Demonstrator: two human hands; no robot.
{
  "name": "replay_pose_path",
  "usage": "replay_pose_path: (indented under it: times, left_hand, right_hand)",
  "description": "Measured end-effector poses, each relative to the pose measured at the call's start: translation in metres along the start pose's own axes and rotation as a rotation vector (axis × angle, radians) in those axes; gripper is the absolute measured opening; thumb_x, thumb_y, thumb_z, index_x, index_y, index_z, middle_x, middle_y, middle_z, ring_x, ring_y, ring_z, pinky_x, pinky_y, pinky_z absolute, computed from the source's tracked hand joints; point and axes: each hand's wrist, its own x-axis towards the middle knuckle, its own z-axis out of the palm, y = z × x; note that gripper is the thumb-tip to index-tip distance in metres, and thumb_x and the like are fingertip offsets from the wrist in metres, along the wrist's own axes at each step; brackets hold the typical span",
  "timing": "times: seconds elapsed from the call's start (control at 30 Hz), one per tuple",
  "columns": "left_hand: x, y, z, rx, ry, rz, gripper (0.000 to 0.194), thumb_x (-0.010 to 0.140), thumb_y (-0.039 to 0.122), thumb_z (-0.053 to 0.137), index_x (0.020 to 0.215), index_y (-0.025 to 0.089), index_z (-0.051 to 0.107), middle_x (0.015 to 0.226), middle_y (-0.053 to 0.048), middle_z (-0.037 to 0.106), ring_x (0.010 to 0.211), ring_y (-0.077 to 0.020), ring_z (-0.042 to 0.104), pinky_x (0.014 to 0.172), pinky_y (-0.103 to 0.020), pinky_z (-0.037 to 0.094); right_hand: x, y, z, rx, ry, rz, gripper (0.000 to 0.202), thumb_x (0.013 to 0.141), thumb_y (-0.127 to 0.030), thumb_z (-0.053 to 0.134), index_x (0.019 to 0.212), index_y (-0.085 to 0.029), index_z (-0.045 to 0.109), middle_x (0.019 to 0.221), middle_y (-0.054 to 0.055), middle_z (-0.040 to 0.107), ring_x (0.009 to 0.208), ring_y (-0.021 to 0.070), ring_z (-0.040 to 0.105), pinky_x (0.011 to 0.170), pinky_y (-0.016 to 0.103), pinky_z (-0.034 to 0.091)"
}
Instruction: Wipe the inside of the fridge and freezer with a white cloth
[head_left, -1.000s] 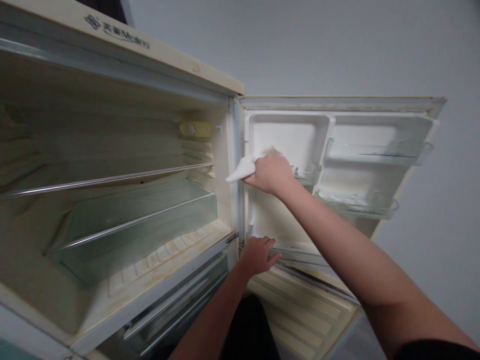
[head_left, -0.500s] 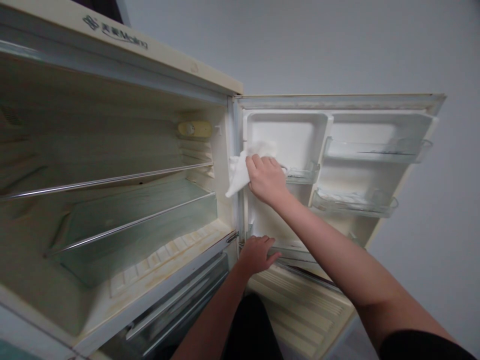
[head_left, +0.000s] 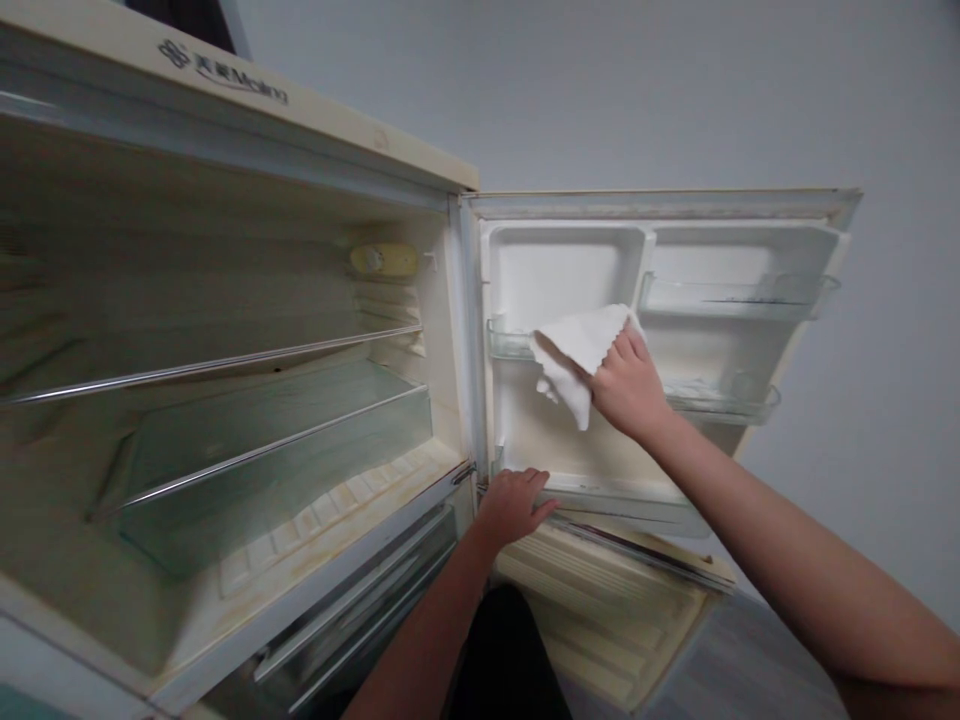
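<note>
Nearest in my view: left hand (head_left: 514, 505) rests on the bottom edge of the open fridge door (head_left: 750, 345), close to the hinge side. Fingers (head_left: 541, 480) lie loosely spread and flat over the lower door ledge (head_left: 622, 495); they hold nothing, only press on the ledge.

Further up: right hand (head_left: 628, 385) is against the door's inner liner. It holds a white cloth (head_left: 577, 355). The cloth spreads out left of the hand, beyond the fingertips, with one corner hanging below the thumb side. Fingers look extended and flattened on the cloth's right edge, pinning it to the liner; I cannot tell how the thumb grips beneath it.

The cloth overlaps the front lip of the small clear door bin (head_left: 510, 342) on the hinge side.

Behind and right: two clear door shelves, upper (head_left: 739, 295) and lower (head_left: 720, 400).

Farthest, left: the fridge cavity with glass shelves (head_left: 225, 360) and a yellowed lamp cover (head_left: 382, 260) on its back wall.
</note>
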Motion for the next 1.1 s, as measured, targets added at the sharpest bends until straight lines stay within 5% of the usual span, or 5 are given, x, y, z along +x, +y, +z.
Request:
replay_pose_path:
  times: [0.33, 0.7, 0.83, 1.0, 1.1]
  left_hand:
    - [0.000, 0.002, 0.001, -0.018, 0.012, 0.002, 0.049, 0.098, 0.055, 0.045, 0.128, 0.019, 0.058, 0.118, -0.011, 0.070, 0.104, -0.0274, 0.067, 0.091, -0.041, 0.048]
    - [0.001, -0.001, 0.002, -0.040, 0.033, 0.009, 0.042, 0.096, 0.050, 0.053, 0.124, 0.019, 0.061, 0.114, -0.009, 0.072, 0.103, -0.0283, 0.068, 0.088, -0.042, 0.050]
    - [0.002, -0.003, 0.000, -0.045, 0.036, 0.028, 0.043, 0.095, 0.050, 0.053, 0.125, 0.019, 0.060, 0.111, -0.009, 0.073, 0.102, -0.0280, 0.068, 0.087, -0.042, 0.050]
    - [0.002, -0.003, 0.006, -0.013, 0.063, 0.005, 0.046, 0.096, 0.054, 0.050, 0.123, 0.019, 0.063, 0.109, -0.010, 0.073, 0.098, -0.0280, 0.069, 0.085, -0.043, 0.053]
    - [0.000, -0.007, 0.019, 0.000, 0.101, 0.002, 0.046, 0.095, 0.052, 0.051, 0.121, 0.018, 0.067, 0.116, -0.013, 0.073, 0.109, -0.0313, 0.067, 0.095, -0.049, 0.052]
  right_hand:
    - [0.036, -0.048, 0.003, 0.035, 0.123, 0.107, 0.044, 0.104, -0.024, 0.033, 0.144, -0.024, 0.052, 0.109, 0.016, 0.059, 0.106, 0.0319, 0.048, 0.090, 0.044, 0.032]
    - [0.068, -0.106, 0.041, 0.325, 0.360, 0.147, 0.043, 0.101, -0.032, 0.050, 0.143, -0.030, 0.055, 0.138, 0.014, 0.057, 0.128, 0.0345, 0.044, 0.115, 0.055, 0.025]
    - [0.064, -0.107, 0.054, 0.499, 0.236, 0.043, 0.039, 0.098, -0.033, 0.058, 0.135, -0.022, 0.062, 0.143, 0.015, 0.056, 0.140, 0.0337, 0.040, 0.116, 0.050, 0.033]
    - [0.046, -0.114, 0.065, 0.763, 0.085, -0.131, 0.043, 0.102, -0.031, 0.050, 0.144, -0.023, 0.054, 0.147, 0.007, 0.055, 0.138, 0.0210, 0.048, 0.116, 0.036, 0.039]
    - [0.021, -0.129, 0.077, 0.916, -0.118, -0.203, 0.042, 0.093, -0.028, 0.063, 0.134, -0.023, 0.063, 0.136, 0.007, 0.064, 0.126, 0.0228, 0.060, 0.110, 0.034, 0.047]
